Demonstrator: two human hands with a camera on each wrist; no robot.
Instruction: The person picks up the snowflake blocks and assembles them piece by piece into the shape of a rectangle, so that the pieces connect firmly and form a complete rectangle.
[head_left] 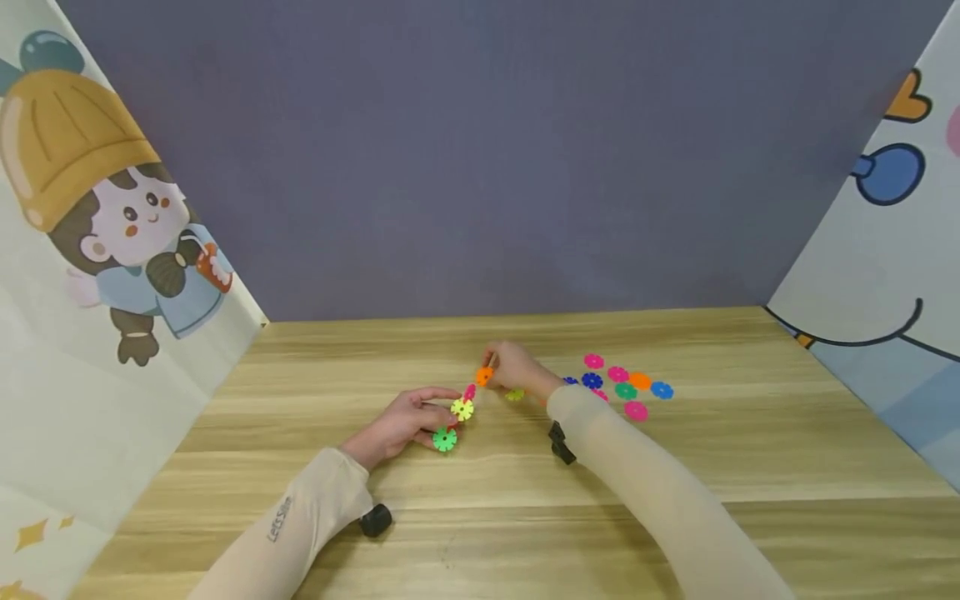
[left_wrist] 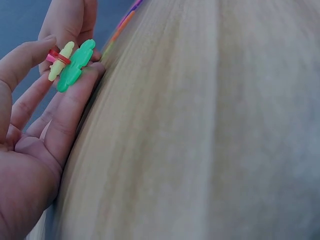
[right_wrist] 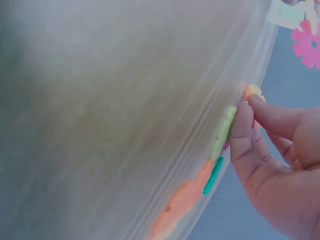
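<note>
My left hand (head_left: pixel 408 421) holds a short chain of notched plastic snowflake discs between thumb and fingers. The chain has a green disc (head_left: pixel 445 439) at the near end, then a small red one (left_wrist: pixel 59 56), a yellow disc (head_left: pixel 462 409) and a pink disc (head_left: pixel 469 392). Just beyond it, my right hand (head_left: pixel 513 367) pinches an orange disc (head_left: pixel 484 377) between thumb and fingertips. Whether the orange disc touches the pink one cannot be told. A yellow-green disc (head_left: pixel 514 395) lies on the table below the right hand.
Loose discs lie to the right on the wooden table (head_left: pixel 480 517): pink (head_left: pixel 636 411), dark blue (head_left: pixel 592 381), teal green (head_left: pixel 626 391), orange (head_left: pixel 640 381) and light blue (head_left: pixel 662 390). The right forearm partly covers some. A grey panel (head_left: pixel 450 167) stands behind the table.
</note>
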